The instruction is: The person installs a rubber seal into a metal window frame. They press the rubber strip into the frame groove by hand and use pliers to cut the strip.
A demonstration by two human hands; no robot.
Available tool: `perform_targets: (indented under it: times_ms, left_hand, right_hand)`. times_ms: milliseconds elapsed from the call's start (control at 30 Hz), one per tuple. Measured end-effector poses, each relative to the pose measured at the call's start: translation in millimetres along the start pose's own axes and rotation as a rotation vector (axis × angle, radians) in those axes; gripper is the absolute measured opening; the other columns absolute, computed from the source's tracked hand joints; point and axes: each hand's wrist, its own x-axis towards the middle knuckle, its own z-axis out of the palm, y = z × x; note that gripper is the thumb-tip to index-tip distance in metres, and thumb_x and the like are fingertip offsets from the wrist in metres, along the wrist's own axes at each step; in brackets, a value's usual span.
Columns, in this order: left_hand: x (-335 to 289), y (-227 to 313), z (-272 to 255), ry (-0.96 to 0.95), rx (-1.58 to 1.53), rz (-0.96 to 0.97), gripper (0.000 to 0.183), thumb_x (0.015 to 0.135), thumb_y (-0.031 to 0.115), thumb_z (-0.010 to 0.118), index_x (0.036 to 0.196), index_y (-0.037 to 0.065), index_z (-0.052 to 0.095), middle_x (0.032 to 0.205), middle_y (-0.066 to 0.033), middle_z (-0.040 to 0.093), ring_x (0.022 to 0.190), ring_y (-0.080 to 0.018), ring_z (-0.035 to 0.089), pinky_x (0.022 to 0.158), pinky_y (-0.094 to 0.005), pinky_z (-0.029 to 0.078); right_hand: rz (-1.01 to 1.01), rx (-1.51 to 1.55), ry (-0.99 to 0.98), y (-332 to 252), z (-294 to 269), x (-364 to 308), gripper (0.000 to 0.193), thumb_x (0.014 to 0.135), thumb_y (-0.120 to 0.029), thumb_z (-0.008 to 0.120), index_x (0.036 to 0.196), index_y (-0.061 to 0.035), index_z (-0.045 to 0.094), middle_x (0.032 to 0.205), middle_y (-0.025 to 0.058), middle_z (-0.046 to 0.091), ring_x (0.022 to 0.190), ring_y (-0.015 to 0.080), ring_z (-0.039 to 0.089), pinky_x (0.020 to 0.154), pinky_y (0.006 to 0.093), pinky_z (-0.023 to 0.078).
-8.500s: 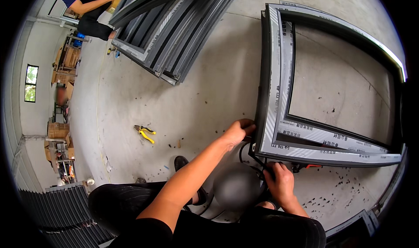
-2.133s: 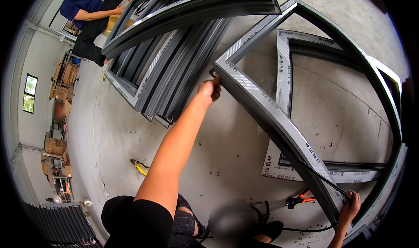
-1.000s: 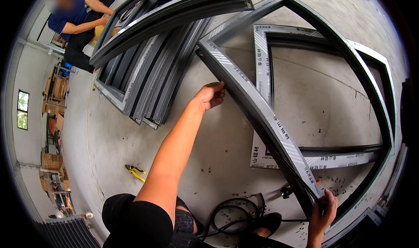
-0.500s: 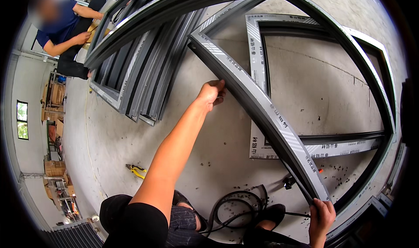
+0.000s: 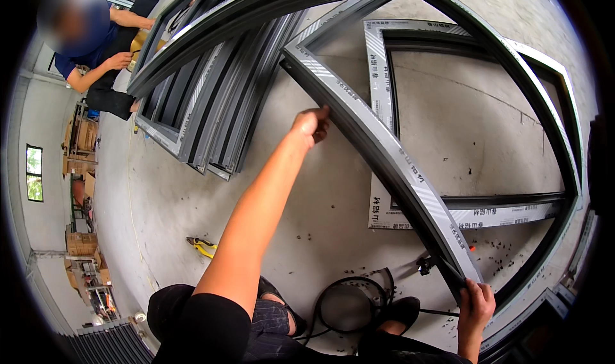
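A large grey aluminium window frame [image 5: 391, 147] stands tilted in front of me, with printed protective film along its bars. My left hand [image 5: 312, 126], arm stretched out, has its fingers closed at the dark outer side of the near bar, toward its upper end. By the lower end of that bar, my right hand [image 5: 476, 305] is closed around a black rubber sealing strip [image 5: 441, 312], against the frame. From there the strip runs to a loose coil [image 5: 322, 306] on the floor at my feet. My left fingertips are partly hidden.
A second film-covered frame [image 5: 379, 108] lies behind the tilted one. More frames [image 5: 221, 108] are stacked at upper left, with a person [image 5: 86, 50] working beside them. Yellow-handled pliers [image 5: 204, 246] and scattered dark bits lie on the floor. Shelves with boxes [image 5: 82, 242] line the left wall.
My right hand has moved slightly up the bar, and a length of dark strip now shows apart from the frame beside it. My left hand stays near the same spot on the bar.
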Motion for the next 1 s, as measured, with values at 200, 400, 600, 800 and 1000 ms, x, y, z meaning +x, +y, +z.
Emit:
perform_targets:
  times_ms: [200, 400, 600, 800, 1000]
  left_hand:
    - [-34, -8, 16, -0.201, -0.005, -0.132, 0.018, 0.091, 0.025, 0.065, 0.092, 0.009, 0.057, 0.077, -0.0024, 0.053, 0.067, -0.0128, 0.048, 0.054, -0.0238, 0.038]
    - [-88, -62, 52, -0.327, 0.071, -0.155, 0.017, 0.089, 0.017, 0.068, 0.101, 0.010, 0.058, 0.081, 0.0001, 0.056, 0.071, -0.0117, 0.052, 0.061, -0.0256, 0.043]
    - [-121, -51, 72, -0.244, 0.357, -0.123, 0.028, 0.088, 0.025, 0.070, 0.107, 0.008, 0.059, 0.080, 0.0031, 0.055, 0.069, -0.0079, 0.050, 0.058, -0.0233, 0.042]
    - [-125, -84, 82, -0.167, 0.394, -0.043, 0.028, 0.085, 0.027, 0.073, 0.103, 0.009, 0.063, 0.076, 0.0049, 0.055, 0.063, -0.0065, 0.047, 0.054, -0.0213, 0.038]
    - [-42, -35, 12, -0.035, 0.026, 0.026, 0.017, 0.091, 0.025, 0.065, 0.088, 0.009, 0.058, 0.068, 0.0019, 0.046, 0.058, -0.0091, 0.045, 0.044, -0.0228, 0.032]
  right_hand:
    - [0.139, 0.016, 0.114, 19, -11, -36, 0.021, 0.076, 0.005, 0.065, 0.094, 0.0007, 0.055, 0.080, 0.0143, 0.054, 0.072, 0.0305, 0.054, 0.064, 0.0359, 0.043]
    - [0.152, 0.004, 0.121, 21, -16, -45, 0.019, 0.077, 0.006, 0.064, 0.094, 0.0008, 0.056, 0.089, 0.0157, 0.054, 0.079, 0.0308, 0.055, 0.069, 0.0348, 0.045]
    - [0.156, 0.033, 0.144, 34, -11, -48, 0.019, 0.076, 0.006, 0.065, 0.093, 0.0008, 0.058, 0.090, 0.0153, 0.055, 0.079, 0.0302, 0.056, 0.070, 0.0349, 0.046]
    - [0.123, 0.000, 0.150, 36, -12, -43, 0.019, 0.075, 0.003, 0.067, 0.092, 0.0001, 0.059, 0.091, 0.0155, 0.058, 0.079, 0.0313, 0.057, 0.068, 0.0369, 0.047]
    - [-0.056, -0.146, 0.139, 35, -20, -18, 0.020, 0.076, 0.000, 0.065, 0.095, 0.0010, 0.058, 0.094, 0.0161, 0.059, 0.088, 0.0354, 0.055, 0.079, 0.0415, 0.046]
